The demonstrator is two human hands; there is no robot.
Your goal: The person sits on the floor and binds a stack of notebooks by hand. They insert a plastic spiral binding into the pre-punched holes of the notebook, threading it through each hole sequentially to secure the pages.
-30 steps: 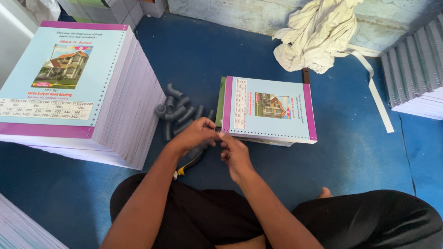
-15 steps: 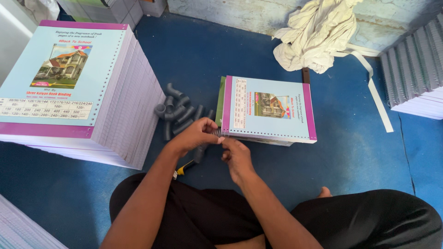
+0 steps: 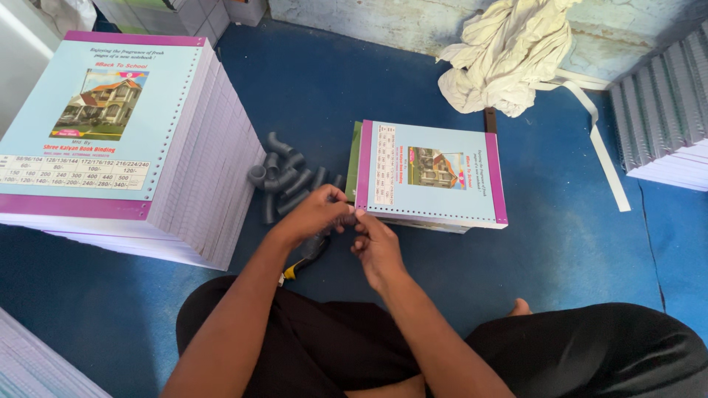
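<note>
A light-blue notebook (image 3: 435, 173) with purple borders and a punched near edge lies on the blue floor in front of me. My left hand (image 3: 317, 214) and my right hand (image 3: 376, 243) meet at its near left corner, fingers pinched on a dark spiral binding coil (image 3: 346, 219) at the punched holes. A heap of grey spiral coils (image 3: 284, 180) lies just left of the notebook. Under my left wrist a tool with a yellow-and-black handle (image 3: 302, 259) rests on the floor.
A tall stack of punched notebooks (image 3: 110, 147) stands at the left. More stacked bound books (image 3: 664, 125) sit at the right edge. A crumpled cream cloth (image 3: 509, 51) with a strap lies at the back wall. My crossed legs in black (image 3: 590, 346) fill the foreground.
Both hands stay at the notebook's near left corner, with only small finger movements on the coil. Nothing else has moved.
</note>
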